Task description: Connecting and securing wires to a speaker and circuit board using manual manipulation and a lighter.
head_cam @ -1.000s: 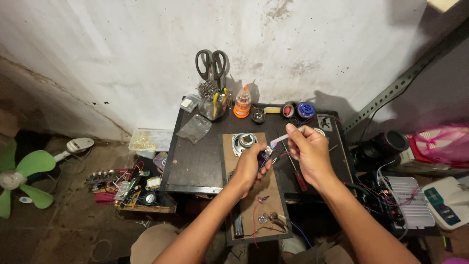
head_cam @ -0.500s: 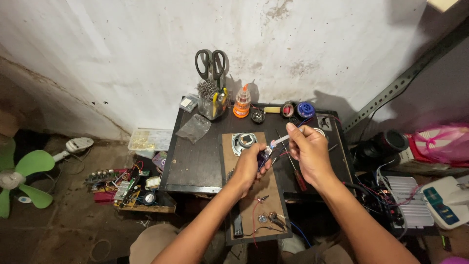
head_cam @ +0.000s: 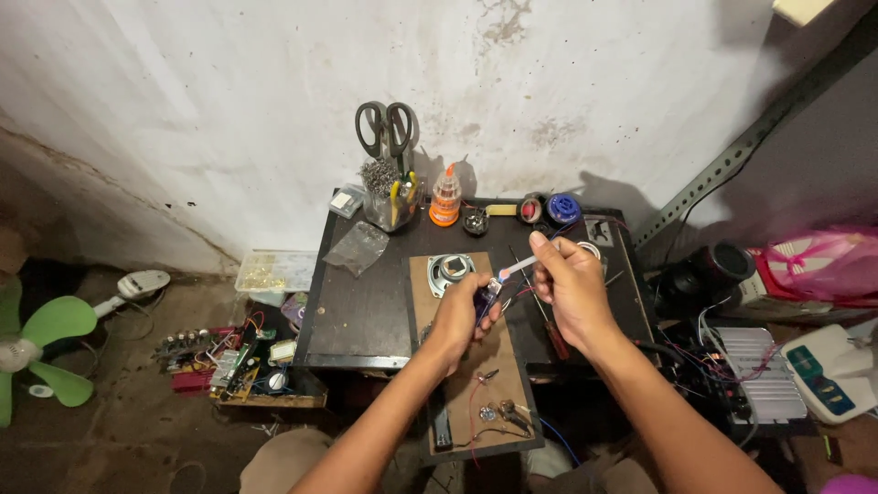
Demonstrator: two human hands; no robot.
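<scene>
My left hand (head_cam: 460, 316) grips a small blue electronic part (head_cam: 486, 297) with thin red wires, held above a brown board (head_cam: 462, 402). My right hand (head_cam: 569, 285) pinches a thin white rod-like tool (head_cam: 518, 266) whose tip meets the blue part. A small round speaker (head_cam: 451, 271) lies on the board just beyond my left hand. Loose wires and small parts (head_cam: 498, 413) sit on the board's near end. Both hands hover over a small dark table (head_cam: 361, 316).
Against the wall stand a cup with scissors (head_cam: 386, 128), an orange bottle (head_cam: 445, 197), and tape rolls (head_cam: 549, 209). A clear bag (head_cam: 357, 247) lies on the table. Circuit boards (head_cam: 233, 357) and a green fan (head_cam: 41, 343) sit on the floor left; devices (head_cam: 768, 370) crowd the right.
My hands have stayed together over the board. The right hand has shifted very slightly with the white tool; nothing was picked up or let go.
</scene>
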